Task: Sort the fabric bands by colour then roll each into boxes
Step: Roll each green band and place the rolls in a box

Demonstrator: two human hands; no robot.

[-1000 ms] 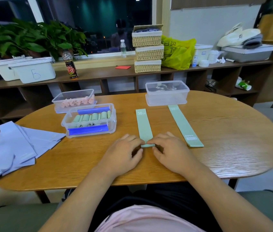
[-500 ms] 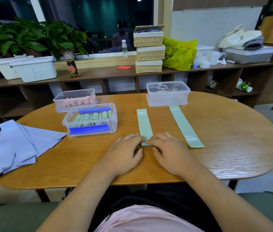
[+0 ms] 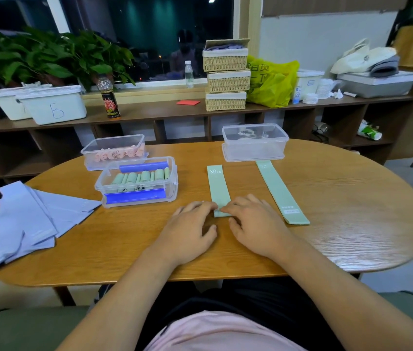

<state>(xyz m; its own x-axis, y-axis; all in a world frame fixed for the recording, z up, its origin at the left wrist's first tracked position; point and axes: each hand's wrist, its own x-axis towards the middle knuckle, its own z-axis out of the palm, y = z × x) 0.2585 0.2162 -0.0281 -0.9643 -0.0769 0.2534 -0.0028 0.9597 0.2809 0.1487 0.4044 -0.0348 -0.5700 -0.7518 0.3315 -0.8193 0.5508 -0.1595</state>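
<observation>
A mint-green band (image 3: 217,184) printed "30" lies flat on the wooden table (image 3: 352,224), with its near end turned up into a small roll. My left hand (image 3: 190,229) and my right hand (image 3: 256,224) lie side by side, their fingertips pressing on that rolled end and their thumbs off the band. A second green band (image 3: 280,191) lies flat to the right. A clear box (image 3: 137,182) with blue clips holds several green rolls. Behind it, another clear box (image 3: 114,150) holds pink rolls.
Several lilac bands (image 3: 28,219) are piled at the table's left edge. A lidded clear box (image 3: 254,141) stands at the back centre-right. Behind the table, a low shelf carries white bins, wicker baskets (image 3: 227,74), bottles and a yellow bag.
Both hands have slid a little away from me along the green band, and its rolled near end has moved forward with them, leaving less of the band flat.
</observation>
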